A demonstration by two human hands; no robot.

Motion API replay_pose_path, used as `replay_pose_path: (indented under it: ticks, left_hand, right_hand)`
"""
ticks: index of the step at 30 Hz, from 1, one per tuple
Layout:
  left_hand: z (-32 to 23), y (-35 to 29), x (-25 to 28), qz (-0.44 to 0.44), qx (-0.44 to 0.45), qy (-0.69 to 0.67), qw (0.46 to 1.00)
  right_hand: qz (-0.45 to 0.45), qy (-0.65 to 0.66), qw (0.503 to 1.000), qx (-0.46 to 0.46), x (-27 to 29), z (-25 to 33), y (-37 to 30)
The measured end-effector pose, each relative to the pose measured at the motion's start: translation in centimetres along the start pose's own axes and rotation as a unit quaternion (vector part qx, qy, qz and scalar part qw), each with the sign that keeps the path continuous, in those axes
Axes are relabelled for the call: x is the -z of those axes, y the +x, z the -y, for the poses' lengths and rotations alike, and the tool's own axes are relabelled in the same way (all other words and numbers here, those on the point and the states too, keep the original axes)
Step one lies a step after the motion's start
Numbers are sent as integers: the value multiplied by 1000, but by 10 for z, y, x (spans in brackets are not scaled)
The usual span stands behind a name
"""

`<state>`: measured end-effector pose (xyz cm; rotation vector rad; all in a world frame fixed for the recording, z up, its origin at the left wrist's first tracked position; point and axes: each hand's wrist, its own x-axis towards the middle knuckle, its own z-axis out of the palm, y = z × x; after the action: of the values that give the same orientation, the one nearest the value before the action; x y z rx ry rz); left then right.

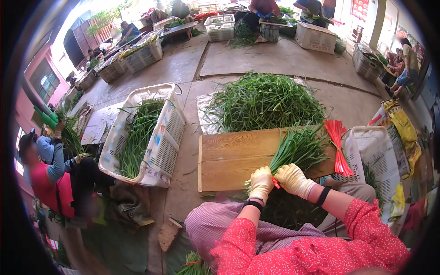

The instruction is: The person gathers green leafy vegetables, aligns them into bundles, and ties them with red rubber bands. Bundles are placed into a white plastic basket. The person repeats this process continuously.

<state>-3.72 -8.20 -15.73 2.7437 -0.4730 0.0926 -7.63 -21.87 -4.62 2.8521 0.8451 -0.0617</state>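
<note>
A bunch of long green chives [295, 149] lies slantwise over the wooden board [233, 158], its leaves pointing away to the right. My left hand [261, 183], in a pale work glove, is closed round its stem end, and a few stem tips poke out on the left. Right beside it my gloved right hand [294, 180] is closed against the bunch. A red tie [275, 182] shows between the two hands; the right fingertips are partly hidden. More red ties [338, 144] hang in a bundle at the board's right.
Beyond the board, a heap of loose chives [268, 101] lies on a sheet. White crates stand left [167, 137] and right [378, 151]. A tied bunch [193, 265] and a wooden block [169, 233] lie near my knee. A co-worker [57, 174] sits at left; other people work farther back.
</note>
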Motion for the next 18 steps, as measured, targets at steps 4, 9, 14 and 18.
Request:
replay_pose_path:
  ticks: [4, 9, 14, 18]
  left_hand:
    - [1, -2, 1, 6, 14, 4, 1000]
    - [-4, -3, 5, 8, 15, -25, 1000]
    - [-4, -3, 0, 10, 20, 5, 1000]
    - [-3, -8, -4, -25, 19, 27, 999]
  right_hand:
    - [-15, -59, 998, 1, 0, 12, 11]
    - [3, -122, 992, 27, -9, 22, 21]
    - [96, -42, 994, -34, -18, 21, 26]
    - [192, 435, 820, -319, -41, 13, 30]
